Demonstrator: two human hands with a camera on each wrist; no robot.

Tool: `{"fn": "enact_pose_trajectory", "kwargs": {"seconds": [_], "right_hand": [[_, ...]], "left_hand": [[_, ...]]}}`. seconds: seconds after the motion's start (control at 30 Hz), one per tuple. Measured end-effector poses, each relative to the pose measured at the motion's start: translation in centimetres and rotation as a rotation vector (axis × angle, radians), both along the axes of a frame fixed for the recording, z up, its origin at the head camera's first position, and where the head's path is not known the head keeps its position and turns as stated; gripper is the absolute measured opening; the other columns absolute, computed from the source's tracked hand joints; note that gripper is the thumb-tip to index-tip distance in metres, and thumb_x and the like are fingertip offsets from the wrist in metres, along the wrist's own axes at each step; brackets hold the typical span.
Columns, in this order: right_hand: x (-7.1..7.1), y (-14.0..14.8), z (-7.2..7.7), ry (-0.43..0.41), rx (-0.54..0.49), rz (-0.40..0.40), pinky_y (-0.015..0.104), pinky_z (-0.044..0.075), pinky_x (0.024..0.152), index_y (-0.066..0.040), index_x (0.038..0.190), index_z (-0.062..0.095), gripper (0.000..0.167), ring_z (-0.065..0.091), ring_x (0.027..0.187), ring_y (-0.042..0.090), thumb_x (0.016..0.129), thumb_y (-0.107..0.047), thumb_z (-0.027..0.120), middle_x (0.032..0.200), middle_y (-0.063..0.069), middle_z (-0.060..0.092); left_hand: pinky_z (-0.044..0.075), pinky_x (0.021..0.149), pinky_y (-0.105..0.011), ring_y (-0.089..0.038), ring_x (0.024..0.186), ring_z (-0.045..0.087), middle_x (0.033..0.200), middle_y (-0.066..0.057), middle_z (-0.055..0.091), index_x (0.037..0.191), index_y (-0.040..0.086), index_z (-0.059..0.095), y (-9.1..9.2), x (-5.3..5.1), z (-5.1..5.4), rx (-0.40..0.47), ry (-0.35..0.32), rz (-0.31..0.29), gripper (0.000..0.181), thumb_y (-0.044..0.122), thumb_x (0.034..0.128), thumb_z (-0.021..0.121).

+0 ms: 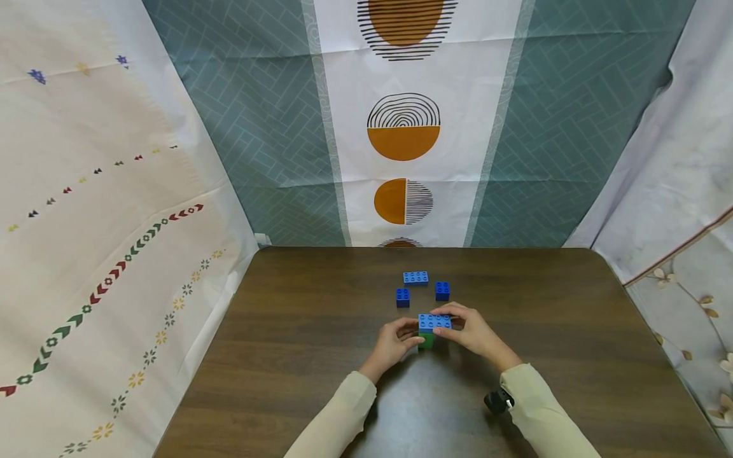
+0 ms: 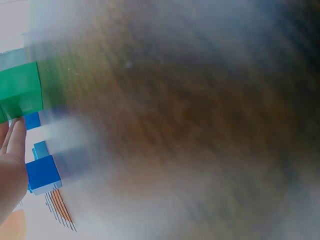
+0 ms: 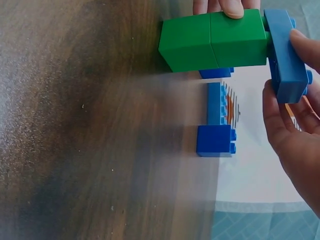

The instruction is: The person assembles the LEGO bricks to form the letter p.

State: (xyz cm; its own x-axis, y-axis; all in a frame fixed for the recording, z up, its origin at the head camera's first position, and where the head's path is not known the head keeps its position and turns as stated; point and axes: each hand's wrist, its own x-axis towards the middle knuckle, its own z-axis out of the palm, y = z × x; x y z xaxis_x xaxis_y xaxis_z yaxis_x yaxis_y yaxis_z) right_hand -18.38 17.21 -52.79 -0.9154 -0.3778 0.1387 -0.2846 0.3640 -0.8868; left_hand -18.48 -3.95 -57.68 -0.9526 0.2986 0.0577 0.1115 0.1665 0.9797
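Observation:
Two green building bricks (image 3: 215, 42) stand stacked on the table, one on the other. My left hand (image 1: 394, 348) grips them from the left, its thumb and fingers on the upper green brick in the right wrist view. With my right hand (image 1: 471, 329) I pinch a light blue brick (image 1: 434, 322) between thumb and fingers. This long brick sits at the top of the green stack and overhangs to the right. Green studs still show in a narrow gap under it, and it looks slightly tilted. The left wrist view shows only part of the green stack (image 2: 20, 90).
Behind the hands lie two dark blue square bricks, the left one (image 1: 403, 298) and the right one (image 1: 442, 291). Another long light blue brick (image 1: 415, 278) lies farther back. The brown wooden table (image 1: 309, 305) ends at a patterned cloth (image 1: 403, 140).

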Motion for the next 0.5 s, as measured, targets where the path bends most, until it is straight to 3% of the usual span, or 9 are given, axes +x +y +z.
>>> {"fn": "enact_pose_trajectory", "kwargs": {"seconds": [0.23, 0.5], "right_hand": [[0.17, 0.01, 0.26, -0.016, 0.018, 0.012, 0.038, 0.054, 0.088, -0.005, 0.119, 0.065, 0.039, 0.058, 0.103, 0.027, 0.085, -0.018, 0.075, 0.121, 0.013, 0.059], [0.18, -0.02, 0.32, -0.004, 0.027, -0.006, 0.032, 0.055, 0.085, -0.006, 0.119, 0.067, 0.037, 0.059, 0.103, 0.027, 0.085, -0.018, 0.075, 0.121, 0.014, 0.06]], "left_hand": [[0.053, 0.089, -0.026, -0.023, 0.106, 0.065, 0.112, -0.016, 0.067, 0.116, -0.002, 0.065, -0.06, 0.1, 0.2, -0.048, -0.011, 0.001, 0.033, 0.001, 0.0837, 0.072], [0.054, 0.09, -0.03, -0.027, 0.107, 0.064, 0.113, -0.017, 0.066, 0.116, -0.003, 0.064, -0.02, 0.15, 0.31, -0.03, -0.02, 0.005, 0.033, 0.001, 0.0841, 0.072]]}}
